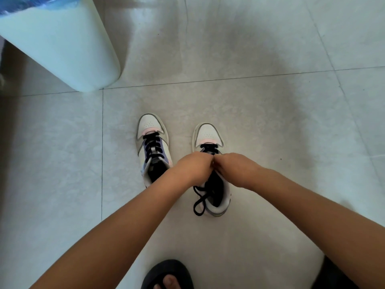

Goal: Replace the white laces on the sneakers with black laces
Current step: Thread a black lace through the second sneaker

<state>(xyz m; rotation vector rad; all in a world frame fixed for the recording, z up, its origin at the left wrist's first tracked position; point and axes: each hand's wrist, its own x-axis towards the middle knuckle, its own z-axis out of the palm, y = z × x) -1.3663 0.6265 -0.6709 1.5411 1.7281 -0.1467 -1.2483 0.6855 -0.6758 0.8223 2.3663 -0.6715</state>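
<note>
**Black lace worked at the second sneaker**

Both hands met knuckle to knuckle over the right-hand sneaker (210, 163); the left hand (193, 166) and right hand (235, 167) were curled closed, apparently pinching the black lace (200, 202), though the fingertips were hidden. Its slack looped just below the left wrist. The lace looked soft, light and limp, best gripped near its ends. The other sneaker (153, 147), already black-laced, stood just left of the left hand. Smooth pale floor tiles (270, 122) lay underneath, probably slippery.
</note>
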